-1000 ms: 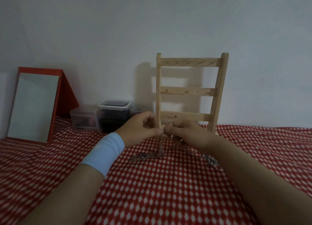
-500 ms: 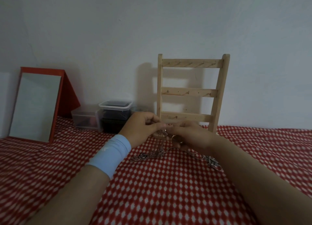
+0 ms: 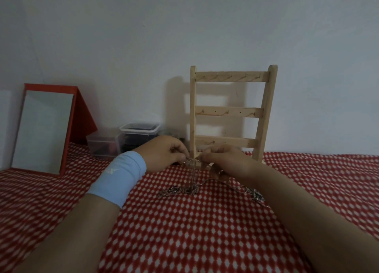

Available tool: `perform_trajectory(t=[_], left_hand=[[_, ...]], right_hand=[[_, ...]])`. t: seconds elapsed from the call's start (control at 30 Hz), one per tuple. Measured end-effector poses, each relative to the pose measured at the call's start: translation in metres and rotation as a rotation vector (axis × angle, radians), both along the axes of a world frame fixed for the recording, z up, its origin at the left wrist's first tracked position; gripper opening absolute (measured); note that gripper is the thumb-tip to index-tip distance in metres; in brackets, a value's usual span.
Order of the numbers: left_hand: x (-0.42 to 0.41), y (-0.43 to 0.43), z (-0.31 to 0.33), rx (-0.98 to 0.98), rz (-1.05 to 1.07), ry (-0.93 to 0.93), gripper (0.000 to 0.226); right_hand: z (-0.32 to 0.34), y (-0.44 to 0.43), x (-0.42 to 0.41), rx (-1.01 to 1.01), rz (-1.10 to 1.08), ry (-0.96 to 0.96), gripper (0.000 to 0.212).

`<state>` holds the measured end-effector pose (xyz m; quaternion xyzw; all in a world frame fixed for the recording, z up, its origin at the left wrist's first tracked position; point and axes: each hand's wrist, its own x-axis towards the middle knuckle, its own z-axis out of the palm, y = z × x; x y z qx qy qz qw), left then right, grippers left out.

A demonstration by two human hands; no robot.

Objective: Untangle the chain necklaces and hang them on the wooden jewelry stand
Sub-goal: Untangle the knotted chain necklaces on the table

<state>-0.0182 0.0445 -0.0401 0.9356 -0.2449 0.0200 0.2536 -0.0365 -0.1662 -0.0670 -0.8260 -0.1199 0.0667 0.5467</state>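
A wooden jewelry stand (image 3: 229, 112) with three hook rails stands upright against the wall; its hooks are bare. Just in front of its base, my left hand (image 3: 164, 152) and my right hand (image 3: 223, 160) meet fingertip to fingertip, both pinching a thin silver chain necklace (image 3: 192, 162) lifted off the cloth. Strands hang down from the pinch to a tangled heap of chains (image 3: 178, 190) lying on the red checked cloth. More chain (image 3: 255, 194) lies beside my right forearm, partly hidden by it.
A red-framed mirror (image 3: 43, 129) leans at the back left. Clear plastic containers (image 3: 135, 137) sit against the wall left of the stand. The red-and-white checked cloth (image 3: 184, 231) covers the whole surface. A light blue wristband (image 3: 119, 176) is on my left wrist.
Both hands have stayed together at the stand's base, working the chain between the fingertips; they rose slightly, then settled lower again. The heap on the cloth has hardly shifted.
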Motion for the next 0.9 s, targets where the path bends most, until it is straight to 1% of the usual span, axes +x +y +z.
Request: perform_trajectory(t=[0.07,0.13,0.23,0.3,0.33,0.37,0.4,0.47,0.5,0.53,0.57,0.6,0.67,0.7,0.77,0.83,0.9], left_hand=[[0.001,0.003,0.004,0.108,0.043,-0.033,0.016],[0.001,0.006,0.007,0.161,0.075,-0.048,0.017],[-0.002,0.009,0.013,0.203,0.108,-0.057,0.019],[-0.001,0.009,0.012,0.187,0.122,-0.059,0.021],[0.0,0.009,0.011,0.121,0.13,-0.048,0.025],[0.002,0.007,0.008,-0.02,0.135,-0.008,0.03],[0.003,0.004,0.005,-0.241,0.133,0.081,0.033],[0.001,-0.006,0.001,-0.745,0.091,0.322,0.032],[0.0,-0.01,0.0,-0.907,0.053,0.404,0.031],[-0.001,-0.012,-0.001,-0.991,0.015,0.444,0.031],[-0.001,-0.014,-0.001,-1.022,-0.025,0.459,0.032],[-0.001,-0.014,-0.001,-1.003,-0.057,0.448,0.032],[-0.003,-0.013,0.001,-0.833,-0.091,0.356,0.033],[-0.004,-0.012,0.002,-0.72,-0.09,0.285,0.032],[-0.007,-0.016,0.004,-0.527,-0.073,0.13,0.027],[-0.01,-0.022,0.007,-0.461,-0.043,-0.026,0.021],[-0.012,-0.025,0.01,-0.46,-0.016,-0.148,0.02]], right_hand=[[-0.002,-0.001,0.005,0.001,-0.088,-0.029,0.02],[-0.003,-0.002,0.006,0.018,-0.116,-0.025,0.021],[-0.004,-0.001,0.006,0.034,-0.13,-0.016,0.022],[-0.005,0.0,0.007,0.027,-0.151,-0.03,0.023],[-0.005,0.0,0.008,0.013,-0.161,-0.042,0.024],[-0.005,0.0,0.008,-0.012,-0.164,-0.054,0.024],[-0.004,-0.001,0.008,-0.051,-0.158,-0.061,0.026],[-0.002,-0.001,0.006,-0.157,-0.126,-0.051,0.03],[-0.001,-0.002,0.005,-0.208,-0.112,-0.038,0.032],[0.001,-0.002,0.005,-0.252,-0.105,-0.026,0.032],[0.002,-0.003,0.006,-0.292,-0.1,-0.028,0.031],[0.002,-0.003,0.006,-0.323,-0.099,-0.046,0.028],[0.005,-0.002,0.007,-0.296,-0.097,-0.106,0.018],[0.008,0.0,0.005,-0.227,-0.081,-0.14,0.017],[0.015,0.002,0.001,-0.028,-0.004,-0.171,0.019],[0.02,0.004,-0.002,0.077,0.081,-0.176,0.02],[0.021,0.003,-0.002,0.103,0.096,-0.195,0.021]])
